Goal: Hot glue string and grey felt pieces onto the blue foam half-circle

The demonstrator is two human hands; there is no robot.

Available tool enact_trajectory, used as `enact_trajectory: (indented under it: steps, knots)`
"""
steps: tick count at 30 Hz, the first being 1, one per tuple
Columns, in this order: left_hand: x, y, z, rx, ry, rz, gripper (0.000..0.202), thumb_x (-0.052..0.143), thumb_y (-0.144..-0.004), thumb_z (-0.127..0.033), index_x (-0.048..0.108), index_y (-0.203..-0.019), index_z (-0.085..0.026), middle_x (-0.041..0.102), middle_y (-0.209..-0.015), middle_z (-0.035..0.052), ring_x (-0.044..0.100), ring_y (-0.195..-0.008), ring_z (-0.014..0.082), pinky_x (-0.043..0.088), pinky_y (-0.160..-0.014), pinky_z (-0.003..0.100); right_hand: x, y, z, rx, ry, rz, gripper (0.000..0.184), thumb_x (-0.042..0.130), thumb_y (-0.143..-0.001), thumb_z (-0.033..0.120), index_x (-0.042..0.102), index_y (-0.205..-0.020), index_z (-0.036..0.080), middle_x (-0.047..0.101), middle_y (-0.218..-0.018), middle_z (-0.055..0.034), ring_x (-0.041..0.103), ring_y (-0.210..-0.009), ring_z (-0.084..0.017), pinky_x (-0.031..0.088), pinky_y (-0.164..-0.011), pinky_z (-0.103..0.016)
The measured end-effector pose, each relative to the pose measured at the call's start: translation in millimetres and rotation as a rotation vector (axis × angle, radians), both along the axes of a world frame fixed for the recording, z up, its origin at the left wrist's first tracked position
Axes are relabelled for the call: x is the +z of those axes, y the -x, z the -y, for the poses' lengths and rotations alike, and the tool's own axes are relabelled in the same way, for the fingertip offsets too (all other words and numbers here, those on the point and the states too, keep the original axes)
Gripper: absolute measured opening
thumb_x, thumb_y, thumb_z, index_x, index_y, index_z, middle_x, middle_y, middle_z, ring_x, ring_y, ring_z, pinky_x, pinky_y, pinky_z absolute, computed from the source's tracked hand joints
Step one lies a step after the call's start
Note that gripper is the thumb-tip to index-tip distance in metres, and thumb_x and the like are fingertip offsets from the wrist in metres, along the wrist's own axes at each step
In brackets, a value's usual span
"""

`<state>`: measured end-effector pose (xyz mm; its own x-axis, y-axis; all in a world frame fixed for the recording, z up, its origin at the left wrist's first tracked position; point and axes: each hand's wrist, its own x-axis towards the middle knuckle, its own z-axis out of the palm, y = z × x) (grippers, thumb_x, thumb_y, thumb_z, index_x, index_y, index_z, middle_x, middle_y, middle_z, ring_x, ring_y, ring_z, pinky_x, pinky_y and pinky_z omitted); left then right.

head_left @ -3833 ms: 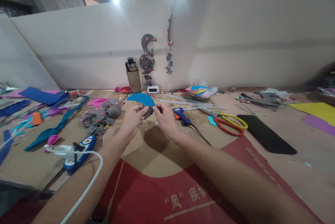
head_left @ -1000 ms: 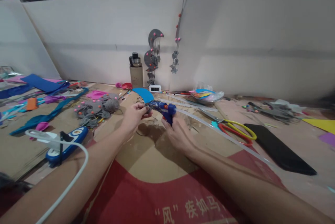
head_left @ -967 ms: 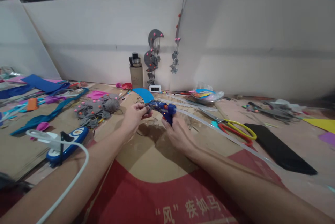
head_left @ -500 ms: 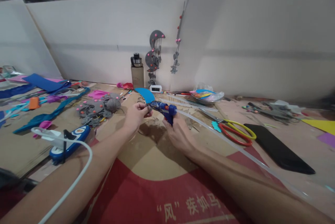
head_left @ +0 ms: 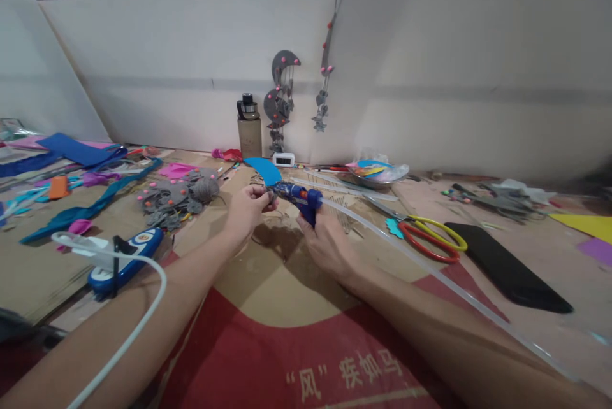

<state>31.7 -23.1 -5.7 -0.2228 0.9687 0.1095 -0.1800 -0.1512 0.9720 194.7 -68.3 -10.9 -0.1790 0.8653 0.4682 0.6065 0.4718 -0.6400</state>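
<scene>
My left hand (head_left: 246, 207) pinches a blue crescent-shaped foam piece (head_left: 263, 171) with a small grey bit at its lower end, held above the cardboard. My right hand (head_left: 321, 240) grips a blue hot glue gun (head_left: 302, 197), its nozzle pointed left and touching the spot where my left fingers pinch. A long clear glue stick (head_left: 430, 275) trails from the back of the gun toward the lower right.
Scissors with red and yellow handles (head_left: 428, 238) and a black foam sheet (head_left: 507, 265) lie to the right. A pile of grey felt shapes (head_left: 178, 197) and a blue device with a white cable (head_left: 125, 257) sit to the left. A bottle (head_left: 249, 129) and hanging grey ornaments (head_left: 279, 100) stand by the white wall.
3.8 s ago both hands held the blue foam piece and the glue gun lay on the table. Now my right hand holds the gun against the piece. Little has moved in the last second.
</scene>
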Motion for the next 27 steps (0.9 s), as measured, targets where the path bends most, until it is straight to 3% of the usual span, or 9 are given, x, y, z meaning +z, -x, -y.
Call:
enact_trajectory:
  steps: [7,17,27]
  knots:
    - [3.3,2.6,0.9,0.028,-0.042,-0.014,0.018,0.071,-0.062,-0.022,0.057,-0.068,-0.011,0.065,-0.062,0.0042,0.062,-0.055,0.0123,0.052,-0.066,0.030,-3.4,-1.0,-2.7,-0.025,-0.027,-0.004,0.034,0.042,-0.085,0.032,0.052,-0.113,0.016,0.062,-0.103,-0.0128,0.058,-0.092,-0.026,0.047,-0.084,-0.043]
    - [4.1,5.0,-1.3,0.022,-0.098,0.030,0.022,0.072,-0.061,-0.025,0.059,-0.070,-0.010,0.065,-0.068,0.0045,0.062,-0.060,0.0127,0.053,-0.068,0.031,-3.2,-1.1,-2.8,-0.060,0.021,0.004,0.038,0.040,-0.086,0.034,0.051,-0.116,0.013,0.062,-0.105,-0.0151,0.059,-0.094,-0.027,0.046,-0.086,-0.042]
    - [8.4,4.4,-1.1,0.003,-0.079,0.178,0.020,0.073,-0.060,-0.021,0.060,-0.071,-0.010,0.064,-0.071,0.0037,0.064,-0.065,0.0132,0.052,-0.071,0.029,0.5,-1.3,-1.2,-0.085,0.062,0.000,0.038,0.041,-0.086,0.033,0.052,-0.115,0.012,0.063,-0.104,-0.0149,0.060,-0.092,-0.026,0.046,-0.084,-0.039]
